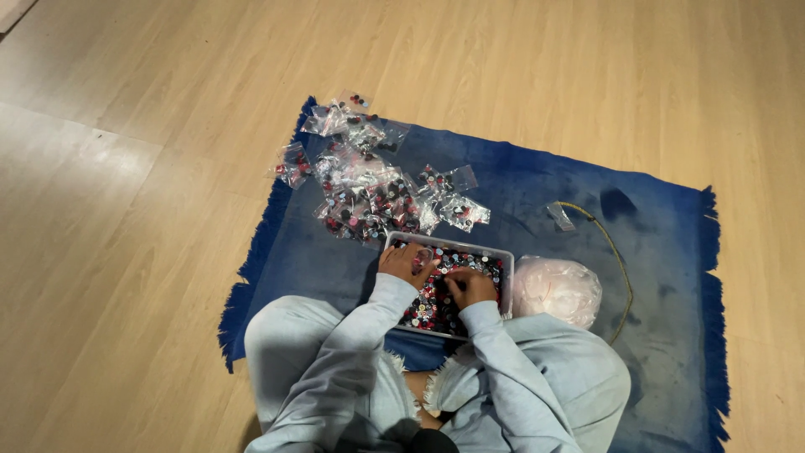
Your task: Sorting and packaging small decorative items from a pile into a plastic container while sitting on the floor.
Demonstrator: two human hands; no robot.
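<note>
Seen from above, seated on a blue fringed rug (537,193) laid over a pale wooden floor (126,252). Left hand (407,262) resting palm down in a shallow clear tray (506,254), fingers curled among a heap of small buttons (436,306) in red, black, white and blue; impossible to tell whether anything is pinched between the fingertips. Right hand (470,287) just beside it, also down in the buttons, fingers bent inward, grip likewise unclear. Both arms in light blue sleeves (369,323), reaching forward from folded knees in pale, frayed jeans (570,369).

Tray directly under both hands, on the rug just ahead of the knees. Just beyond the hands, touching the tray's far edge, a loose pile of small clear bags (369,184) filled with the same mixed buttons, spreading away towards the rug's far left corner. Right of the right hand, just beside the tray, a puffy, crumpled pale pink plastic bag (558,289). Further right and beyond, one empty small clear bag (560,216) and a thin yellowish cord (616,260) curving across the rug.
</note>
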